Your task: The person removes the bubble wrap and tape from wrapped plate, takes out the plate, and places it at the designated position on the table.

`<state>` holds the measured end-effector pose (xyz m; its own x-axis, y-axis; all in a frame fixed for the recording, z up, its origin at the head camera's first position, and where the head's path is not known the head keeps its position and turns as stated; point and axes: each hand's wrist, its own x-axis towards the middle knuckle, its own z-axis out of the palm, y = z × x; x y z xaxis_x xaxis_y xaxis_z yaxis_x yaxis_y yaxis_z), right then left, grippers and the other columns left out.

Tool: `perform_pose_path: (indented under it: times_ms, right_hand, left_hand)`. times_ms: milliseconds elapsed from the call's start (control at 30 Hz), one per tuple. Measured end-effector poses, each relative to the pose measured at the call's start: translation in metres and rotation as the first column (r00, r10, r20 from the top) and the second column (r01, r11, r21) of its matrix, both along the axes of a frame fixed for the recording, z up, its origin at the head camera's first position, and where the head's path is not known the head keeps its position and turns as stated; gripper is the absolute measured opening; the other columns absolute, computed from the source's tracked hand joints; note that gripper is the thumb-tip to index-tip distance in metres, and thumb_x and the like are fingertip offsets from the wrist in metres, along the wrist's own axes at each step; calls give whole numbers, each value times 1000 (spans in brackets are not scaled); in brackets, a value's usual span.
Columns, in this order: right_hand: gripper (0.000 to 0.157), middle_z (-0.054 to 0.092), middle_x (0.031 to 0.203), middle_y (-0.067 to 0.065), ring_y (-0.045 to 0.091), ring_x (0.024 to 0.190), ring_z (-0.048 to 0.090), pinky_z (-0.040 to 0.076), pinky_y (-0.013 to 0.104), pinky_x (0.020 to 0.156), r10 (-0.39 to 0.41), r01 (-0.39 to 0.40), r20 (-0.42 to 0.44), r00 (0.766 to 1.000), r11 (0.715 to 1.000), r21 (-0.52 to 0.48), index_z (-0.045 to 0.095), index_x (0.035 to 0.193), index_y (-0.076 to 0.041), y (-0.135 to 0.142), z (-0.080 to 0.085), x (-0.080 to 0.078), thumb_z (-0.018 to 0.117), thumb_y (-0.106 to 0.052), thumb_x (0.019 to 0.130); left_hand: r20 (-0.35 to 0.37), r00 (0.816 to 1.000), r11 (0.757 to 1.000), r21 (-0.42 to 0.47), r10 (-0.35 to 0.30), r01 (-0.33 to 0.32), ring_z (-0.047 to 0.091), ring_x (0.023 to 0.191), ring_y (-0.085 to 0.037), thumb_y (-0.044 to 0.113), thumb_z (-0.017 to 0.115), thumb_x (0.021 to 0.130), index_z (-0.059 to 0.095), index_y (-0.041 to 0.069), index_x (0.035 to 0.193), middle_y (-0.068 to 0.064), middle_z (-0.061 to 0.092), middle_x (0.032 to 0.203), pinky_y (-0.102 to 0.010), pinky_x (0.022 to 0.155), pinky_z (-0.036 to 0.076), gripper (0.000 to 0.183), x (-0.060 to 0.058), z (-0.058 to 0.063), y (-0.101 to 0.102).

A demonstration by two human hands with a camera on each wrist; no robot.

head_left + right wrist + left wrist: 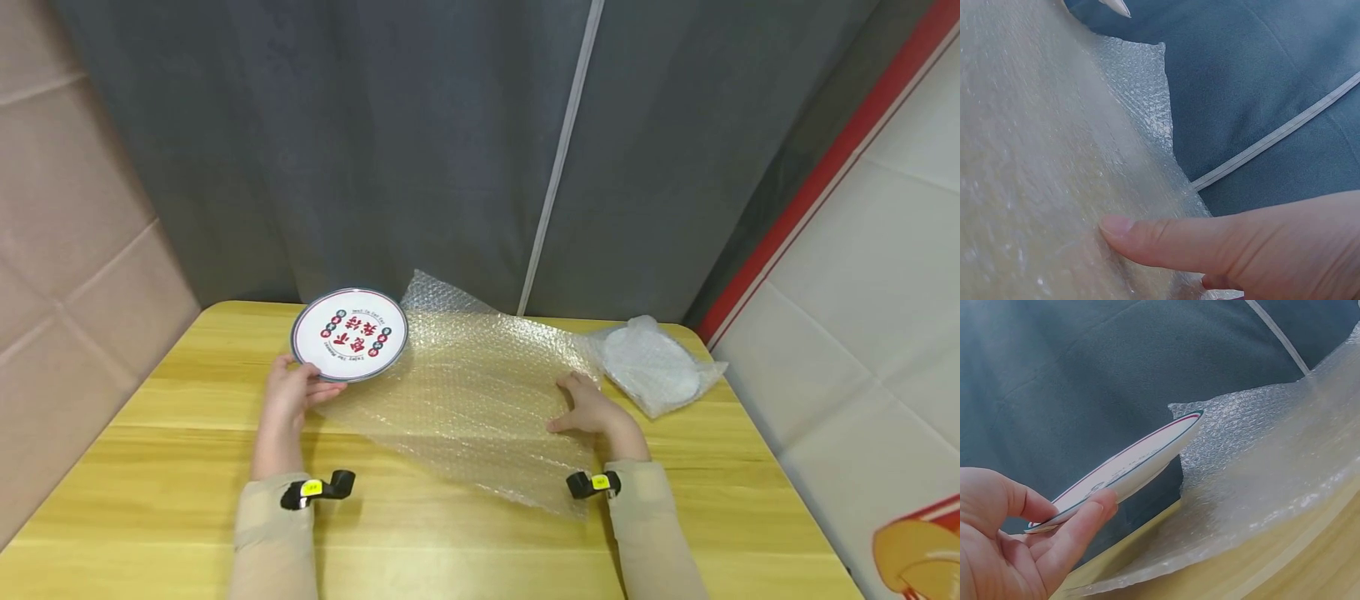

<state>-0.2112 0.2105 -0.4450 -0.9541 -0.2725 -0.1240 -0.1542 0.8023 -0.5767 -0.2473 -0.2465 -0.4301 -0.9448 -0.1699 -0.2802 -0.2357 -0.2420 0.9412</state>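
Observation:
My left hand (pixel 288 392) pinches the near left rim of a round white plate (pixel 349 335) with red characters and a dark rim. The thumb lies on top and the fingers support it below. In the left wrist view the plate (pixel 1129 459) is held tilted, its far side higher. A large clear sheet of bubble wrap (pixel 465 392) spreads across the middle of the table, partly behind the plate. At its right side my right hand (pixel 596 412) grips the sheet. The right wrist view has the thumb over the bubble wrap (pixel 1041 156), fingers mostly hidden behind it.
A round whitish item wrapped in bubble wrap (pixel 651 367) lies at the table's back right, just beyond the right hand. The wooden table (pixel 420 542) ends against a dark grey curtain (pixel 375 150). Walls flank it on both sides.

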Motion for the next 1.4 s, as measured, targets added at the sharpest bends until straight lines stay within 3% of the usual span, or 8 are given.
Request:
perform_pose_path:
  times_ms: [467,933,1400]
  right_hand:
    - [88,21,147,34,48,137,16,18,58,111,-16,15,10,1000,999,35,38,139,8,-1,-3,-2,83,-27,73]
    - [88,20,147,35,48,137,16,17,59,111,-21,21,15,1000,999,37,38,140,8,0,-2,-3,83,-26,73]
    - [88,19,148,35,48,137,15,18,59,110,-22,21,20,1000,999,35,37,140,8,1,-4,-4,83,-27,73]
  left_hand:
    - [-9,995,992,85,95,-94,69,60,-27,-4,34,94,29,12,113,-10,63,71,-35,65,58,25,1,1,-9]
    - [56,985,981,98,163,-168,69,61,-26,-1,34,97,8,7,148,-8,63,74,-35,69,58,59,2,5,-13]
    - [73,970,962,127,233,-241,69,62,-26,-1,36,96,12,7,144,-7,63,74,-35,69,58,55,3,2,-17]
